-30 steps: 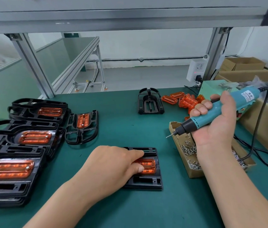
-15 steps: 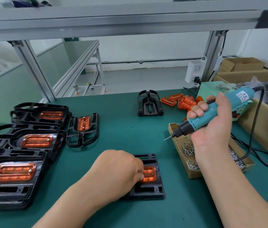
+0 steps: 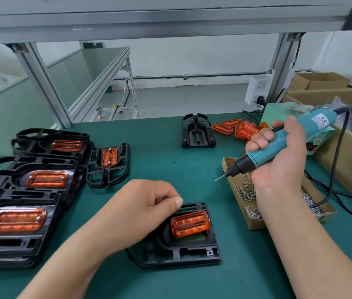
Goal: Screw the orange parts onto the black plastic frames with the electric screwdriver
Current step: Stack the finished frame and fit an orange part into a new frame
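While right hand (image 3: 278, 169) grips the screwdriver (image 3: 255, 161), left hand (image 3: 140, 214) pinches its fingers (image 3: 160, 190) together.

A white label (image 3: 319, 121) is showing on the teal screwdriver (image 3: 278, 143) at the right of the frame, but its dark print is coming out too small and blurred to read. Nothing else is carrying legible text.

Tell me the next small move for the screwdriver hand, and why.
Probably dip the bit into the screw box to pick up a screw. The right hand grips the electric screwdriver close to that box, its bit tip looks bare, and the orange part already lies in the front black frame, beside the left hand.
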`<state>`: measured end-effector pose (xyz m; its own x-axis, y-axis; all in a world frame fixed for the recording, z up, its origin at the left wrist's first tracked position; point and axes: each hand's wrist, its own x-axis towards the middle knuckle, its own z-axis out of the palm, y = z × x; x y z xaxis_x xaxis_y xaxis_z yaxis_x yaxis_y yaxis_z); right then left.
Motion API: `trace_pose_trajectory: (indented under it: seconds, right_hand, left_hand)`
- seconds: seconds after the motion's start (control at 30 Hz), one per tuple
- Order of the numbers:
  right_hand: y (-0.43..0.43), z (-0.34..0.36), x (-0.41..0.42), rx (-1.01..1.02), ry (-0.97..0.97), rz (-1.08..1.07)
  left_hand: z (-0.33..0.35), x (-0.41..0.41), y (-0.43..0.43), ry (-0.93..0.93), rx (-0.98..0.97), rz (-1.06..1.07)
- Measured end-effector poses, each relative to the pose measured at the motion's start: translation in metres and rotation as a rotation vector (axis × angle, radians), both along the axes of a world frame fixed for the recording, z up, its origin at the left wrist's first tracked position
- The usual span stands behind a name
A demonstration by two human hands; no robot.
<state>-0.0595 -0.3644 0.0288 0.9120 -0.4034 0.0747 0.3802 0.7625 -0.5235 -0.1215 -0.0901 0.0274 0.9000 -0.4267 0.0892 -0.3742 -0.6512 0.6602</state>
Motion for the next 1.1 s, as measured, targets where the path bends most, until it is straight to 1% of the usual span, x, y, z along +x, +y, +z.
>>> trace_pose_trajectory:
  seconds: [0.07, 0.13, 0.17, 0.27, 0.33, 0.5, 0.7, 1.1]
  right_hand:
    - [0.001, 0.001, 0.000, -0.006, -0.001, 0.002]
    - [0.002, 0.001, 0.000, -0.012, 0.002, 0.003]
    - [0.002, 0.000, 0.000, -0.012, 0.003, 0.004]
    - [0.002, -0.001, 0.000, -0.004, 0.003, 0.009]
    - [0.001, -0.001, 0.000, 0.005, 0.002, 0.012]
    - [0.000, -0.002, 0.001, 0.006, 0.002, 0.010]
    - [0.000, -0.002, 0.001, 0.009, 0.003, 0.015]
    - [0.000, -0.001, 0.001, 0.011, -0.003, 0.019]
  left_hand:
    - [0.000, 0.002, 0.003, 0.013, -0.011, -0.008]
    - [0.000, 0.000, 0.002, 0.033, 0.028, -0.031]
    - [0.000, -0.002, -0.001, 0.019, 0.082, -0.052]
    - [-0.004, -0.007, -0.013, -0.131, 0.337, -0.153]
    - [-0.006, -0.009, -0.019, -0.202, 0.425, -0.187]
    - [-0.007, -0.010, -0.020, -0.237, 0.456, -0.153]
    - [-0.002, -0.013, -0.019, -0.127, 0.408, -0.119]
    - [-0.002, -0.016, -0.023, -0.094, 0.464, -0.173]
